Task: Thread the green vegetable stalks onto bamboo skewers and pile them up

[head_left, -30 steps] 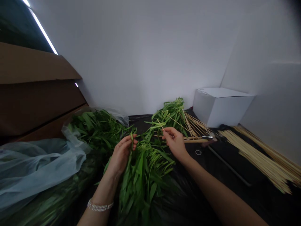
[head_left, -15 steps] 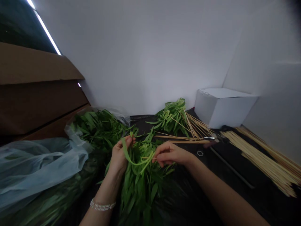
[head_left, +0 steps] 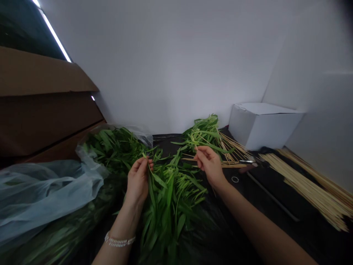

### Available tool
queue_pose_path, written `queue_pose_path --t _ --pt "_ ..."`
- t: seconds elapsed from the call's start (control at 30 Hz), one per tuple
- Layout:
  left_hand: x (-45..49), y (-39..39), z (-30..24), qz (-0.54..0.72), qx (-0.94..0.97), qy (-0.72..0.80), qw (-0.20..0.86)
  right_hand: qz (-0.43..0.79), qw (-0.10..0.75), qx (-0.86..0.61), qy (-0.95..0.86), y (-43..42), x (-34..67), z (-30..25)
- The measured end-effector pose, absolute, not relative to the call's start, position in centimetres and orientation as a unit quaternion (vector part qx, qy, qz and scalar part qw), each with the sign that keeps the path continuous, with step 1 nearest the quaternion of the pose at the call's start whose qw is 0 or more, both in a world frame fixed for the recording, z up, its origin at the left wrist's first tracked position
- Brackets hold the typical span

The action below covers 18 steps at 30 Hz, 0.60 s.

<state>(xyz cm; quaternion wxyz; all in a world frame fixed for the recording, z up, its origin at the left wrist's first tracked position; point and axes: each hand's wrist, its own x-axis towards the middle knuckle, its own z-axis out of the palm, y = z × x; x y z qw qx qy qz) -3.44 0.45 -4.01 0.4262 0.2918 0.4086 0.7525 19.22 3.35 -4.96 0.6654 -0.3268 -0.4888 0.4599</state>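
Observation:
My left hand [head_left: 139, 178] is closed in a pinch on a green leafy stem, whose pale end [head_left: 145, 155] pokes up past the fingertips. Long narrow leaves hang beneath it over a heap of leafy greens [head_left: 168, 206]. To the right, my right hand [head_left: 209, 165] pinches a thin wooden stick, mostly hidden by the fingers; its lower end shows faintly below the palm. Pale green stems [head_left: 195, 141] lie at the stick's tip, but I cannot tell whether they are on it. Just behind is a pile of greens [head_left: 205, 125] with wooden sticks [head_left: 233, 143] jutting out.
An open clear plastic bag [head_left: 55, 187] of greens lies at left, beside a cardboard box [head_left: 41, 73]. A white box [head_left: 261, 125] stands at back right. Bundled sticks [head_left: 306, 184], pliers-like tool [head_left: 252, 163] and a small ring [head_left: 235, 179] lie on the black surface.
My right hand has moved up and away from the left hand, toward the back pile. The curved leaf stretched between both hands is gone from there. My left hand has shifted slightly left.

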Motion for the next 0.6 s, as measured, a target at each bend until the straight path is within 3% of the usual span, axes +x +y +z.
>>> queue_pose_path --t 0.27,0.6 --pt "-2.7 -0.3 -3.7 0.71 0.367 0.392 0.455 0.47 0.493 -0.315 -0.661 2.0 17.7 -5.5" --pt "-2.2 -0.4 -4.6 0.666 0.422 0.447 0.423 0.32 0.48 -0.327 -0.749 1.6 17.2 -6.3"
